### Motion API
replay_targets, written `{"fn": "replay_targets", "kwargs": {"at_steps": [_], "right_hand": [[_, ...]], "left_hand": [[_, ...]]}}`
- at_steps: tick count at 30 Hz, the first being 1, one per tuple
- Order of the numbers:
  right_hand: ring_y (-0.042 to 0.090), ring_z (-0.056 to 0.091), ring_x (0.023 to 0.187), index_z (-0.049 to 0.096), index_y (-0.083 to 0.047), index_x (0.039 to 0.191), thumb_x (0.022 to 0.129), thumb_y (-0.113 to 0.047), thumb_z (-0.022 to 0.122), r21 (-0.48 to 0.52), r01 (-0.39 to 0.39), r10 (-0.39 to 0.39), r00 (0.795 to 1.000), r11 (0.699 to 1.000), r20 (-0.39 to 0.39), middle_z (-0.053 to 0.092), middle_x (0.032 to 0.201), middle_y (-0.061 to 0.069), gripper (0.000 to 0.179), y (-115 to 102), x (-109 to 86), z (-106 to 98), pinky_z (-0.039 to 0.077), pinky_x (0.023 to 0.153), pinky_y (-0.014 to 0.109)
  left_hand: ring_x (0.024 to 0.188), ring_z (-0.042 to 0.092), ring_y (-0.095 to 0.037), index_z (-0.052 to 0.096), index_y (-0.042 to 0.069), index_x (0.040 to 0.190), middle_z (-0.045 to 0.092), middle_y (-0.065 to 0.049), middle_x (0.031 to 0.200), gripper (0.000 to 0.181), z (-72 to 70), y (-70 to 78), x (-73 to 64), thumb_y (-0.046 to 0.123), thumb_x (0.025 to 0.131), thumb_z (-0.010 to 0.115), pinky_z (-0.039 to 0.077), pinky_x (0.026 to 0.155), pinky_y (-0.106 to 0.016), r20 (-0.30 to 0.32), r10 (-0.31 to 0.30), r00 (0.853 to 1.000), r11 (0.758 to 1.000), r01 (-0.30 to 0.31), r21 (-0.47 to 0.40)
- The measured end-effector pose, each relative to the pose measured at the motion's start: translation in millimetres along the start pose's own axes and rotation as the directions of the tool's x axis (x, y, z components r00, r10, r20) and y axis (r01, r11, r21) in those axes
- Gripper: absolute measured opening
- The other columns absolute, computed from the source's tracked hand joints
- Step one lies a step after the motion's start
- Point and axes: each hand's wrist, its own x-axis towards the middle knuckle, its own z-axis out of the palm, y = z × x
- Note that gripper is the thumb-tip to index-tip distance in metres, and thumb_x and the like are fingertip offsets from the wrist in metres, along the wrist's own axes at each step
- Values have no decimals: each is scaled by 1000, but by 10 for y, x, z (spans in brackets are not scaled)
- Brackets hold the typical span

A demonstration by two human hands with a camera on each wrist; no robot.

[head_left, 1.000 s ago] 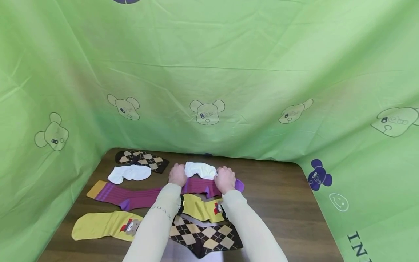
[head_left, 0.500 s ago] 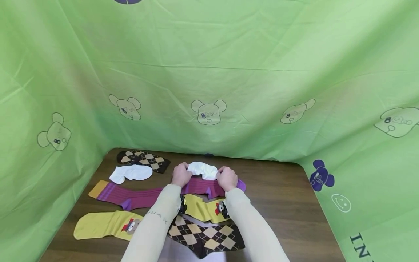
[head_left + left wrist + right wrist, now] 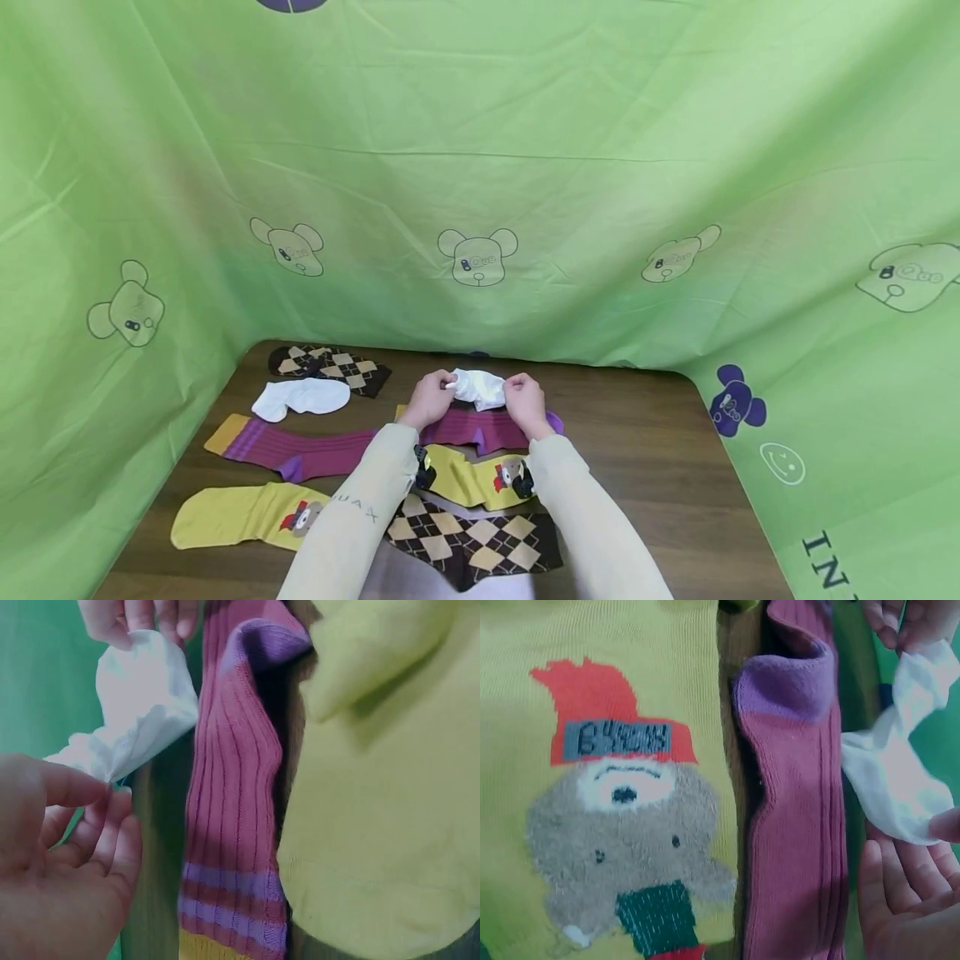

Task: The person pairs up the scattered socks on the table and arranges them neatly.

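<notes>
A short white sock is stretched between both hands above the table's far part. My left hand pinches one end of it between thumb and fingers, as the left wrist view shows. At the opposite end, my right hand grips the sock with the thumb over the fabric and fingers beneath. In the right wrist view the white sock looks twisted and creased. Just nearer to the body lies a maroon sock with a purple heel, partly covered by the hands.
Below the forearms lie a yellow sock with a bear and an argyle sock. On the left are another white sock, maroon sock, yellow sock and argyle sock. Green cloth hangs behind the wooden table.
The white sock has gone from stretched flat to bunched and twisted. My left hand has shifted right, nearer my right hand, and dark table now shows under the sock.
</notes>
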Motion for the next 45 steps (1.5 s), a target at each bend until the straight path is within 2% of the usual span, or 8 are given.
{"fn": "replay_targets", "kwargs": {"at_steps": [4,8,12,15,24,31,38,45], "right_hand": [[30,66,90,69,-2,97,96,-12,58,63,-12,11,1000,998,8,72,93,12,15,31,8,-31,51,84,42],[28,63,88,67,-2,98,96,-11,57,113,0,-3,1000,994,25,71,90,11,14,21,-16,-86,49,81,39],[25,61,86,67,-3,99,97,-11,56,145,9,-15,999,989,43,71,90,10,14,6,-42,-129,47,78,36],[22,59,81,67,-2,99,97,-9,56,166,21,-30,998,986,50,71,90,11,13,-8,-54,-154,46,74,33],[22,59,79,64,1,106,98,-5,55,233,56,-68,997,971,45,72,95,16,14,4,-16,-278,44,67,28],[18,55,73,60,4,113,103,-5,50,234,61,-68,997,970,22,69,94,19,17,64,51,-423,42,64,28],[28,61,76,57,7,116,104,-4,46,318,-19,18,1000,948,6,66,99,23,20,159,111,-593,51,67,31],[15,60,71,56,6,119,106,-6,46,386,-80,92,996,919,-14,64,113,28,21,290,157,-763,57,71,33]], "left_hand": [[111,59,-34,62,-5,108,66,-21,122,21,19,18,-27,-5,88,55,47,97,-46,39,25,999,1000,-25,4],[96,58,-27,56,2,99,64,-14,102,14,51,29,-47,5,88,64,47,87,-40,65,18,998,999,-15,-48],[85,56,-19,56,8,92,60,-4,90,19,75,52,-53,19,93,72,46,80,-34,47,6,999,994,0,-113],[86,57,-20,56,8,91,61,-4,89,17,91,64,-45,13,95,71,47,80,-35,31,8,999,994,-4,-112],[83,60,-22,54,-6,135,63,-9,91,52,133,56,6,-5,86,70,52,81,-37,-7,-9,1000,995,8,-103],[87,64,-21,68,-2,107,68,-9,93,23,119,84,-21,-6,85,67,53,78,-34,-27,-12,1000,996,10,-85],[97,65,-30,62,-1,113,69,-15,99,23,112,135,-58,-2,90,68,54,84,-41,-29,-61,998,994,58,-89],[90,64,-27,64,0,104,69,-13,95,9,151,191,-89,4,96,67,53,80,-39,3,-17,1000,999,17,-36]]}}
